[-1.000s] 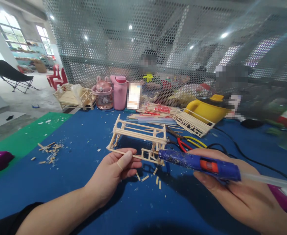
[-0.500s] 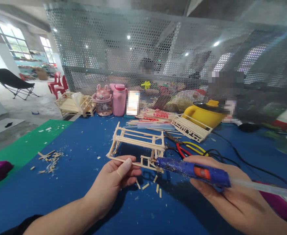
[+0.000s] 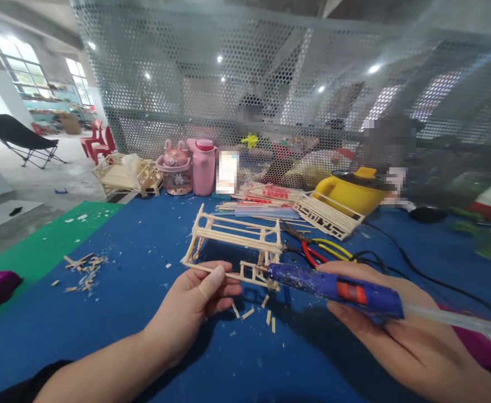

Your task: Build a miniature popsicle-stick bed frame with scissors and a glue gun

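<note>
My left hand [image 3: 206, 294] pinches the lower front rail of a small wooden stick frame [image 3: 237, 239] between thumb and fingers. The frame is built of thin pale sticks and is tilted above the table. My right hand [image 3: 379, 330] is wrapped round a blue hot glue gun [image 3: 333, 291] with an orange switch, a clear glue stick jutting from its back end. The gun's nozzle is at the small ladder-like part at the frame's lower right corner; whether it touches cannot be made out. Short stick offcuts [image 3: 248, 314] lie on the table below the frame.
Pliers with red and yellow handles [image 3: 312, 253] lie behind the gun, near black cables. Further back are bundled sticks [image 3: 266, 196], a slatted stick piece [image 3: 328, 215], a yellow pot [image 3: 350, 193], a pink jug [image 3: 204, 170] and another stick model [image 3: 123, 176]. Scraps [image 3: 84, 271] lie left.
The view has shifted slightly. The glue gun has moved a little to the right, its nozzle still by the frame's right corner. My left hand keeps its hold on the rail.
</note>
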`<state>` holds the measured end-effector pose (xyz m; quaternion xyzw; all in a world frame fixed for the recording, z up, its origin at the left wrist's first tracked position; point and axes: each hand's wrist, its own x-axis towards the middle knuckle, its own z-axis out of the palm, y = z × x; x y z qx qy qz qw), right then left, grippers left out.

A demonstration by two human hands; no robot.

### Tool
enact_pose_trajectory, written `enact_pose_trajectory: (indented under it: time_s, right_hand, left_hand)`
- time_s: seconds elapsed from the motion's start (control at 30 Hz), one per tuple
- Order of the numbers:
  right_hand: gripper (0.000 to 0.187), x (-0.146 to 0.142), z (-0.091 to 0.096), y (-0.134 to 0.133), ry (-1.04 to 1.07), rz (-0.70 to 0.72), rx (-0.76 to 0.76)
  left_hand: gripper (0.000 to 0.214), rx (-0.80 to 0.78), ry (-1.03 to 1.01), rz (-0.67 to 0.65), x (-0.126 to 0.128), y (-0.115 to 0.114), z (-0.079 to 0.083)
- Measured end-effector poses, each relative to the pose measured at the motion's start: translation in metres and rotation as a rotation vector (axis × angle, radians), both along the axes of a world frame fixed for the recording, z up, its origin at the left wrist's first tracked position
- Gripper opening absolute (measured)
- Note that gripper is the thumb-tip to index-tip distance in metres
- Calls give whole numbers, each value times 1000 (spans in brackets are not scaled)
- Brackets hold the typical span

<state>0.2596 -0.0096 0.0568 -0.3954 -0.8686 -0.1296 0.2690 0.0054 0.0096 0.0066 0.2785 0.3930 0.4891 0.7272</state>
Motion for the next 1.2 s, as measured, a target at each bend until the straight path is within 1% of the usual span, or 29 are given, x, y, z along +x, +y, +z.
enact_pose_trajectory:
  time_s: [0.17,0.33,0.5,0.7,0.9,1.2]
  right_hand:
    - [24,-2,5,1,-6,15,-16]
    - [23,1,10,1,44,-11,1]
    - [25,-2,8,1,12,24,-9]
    - [23,-3,8,1,1,24,-45]
    - [22,-5,11,1,-4,35,-41]
    - [25,0,6,1,16,-10,19]
  left_hand:
    - [22,5,3,-6,0,0,-1]
    - [22,17,-12,-7,0,0,1]
    - [22,5,5,-1,0,0,0]
    - [19,7,7,3,0,0,0]
    - [19,9,11,-3,0,0,2]
    - [21,29,12,-21,-1,1,-1]
